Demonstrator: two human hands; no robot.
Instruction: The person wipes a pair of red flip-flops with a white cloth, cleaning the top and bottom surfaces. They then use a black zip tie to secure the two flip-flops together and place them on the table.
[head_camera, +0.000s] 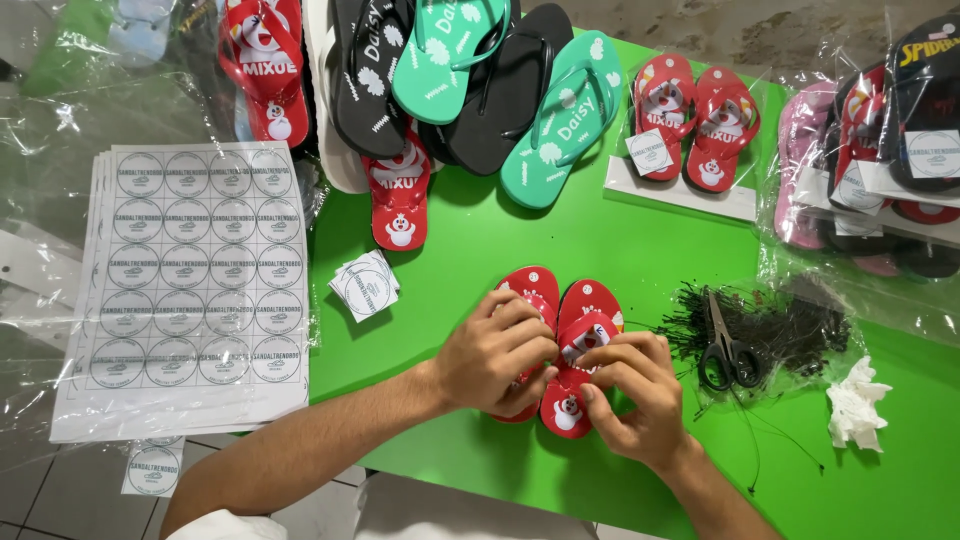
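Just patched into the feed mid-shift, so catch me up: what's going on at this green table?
A person's left hand and right hand both grip a pair of small red sandals on the green table, fingers working at the straps. Scissors lie on black ties to the right; a sheet of round labels lies to the left.

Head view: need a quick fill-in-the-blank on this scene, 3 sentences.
1. Both hands, left hand and right hand, rest on a pair of small ____ sandals.
2. The scissors lie on a heap of thin black ____.
3. The table top is ____.

Missing words: red; ties; green
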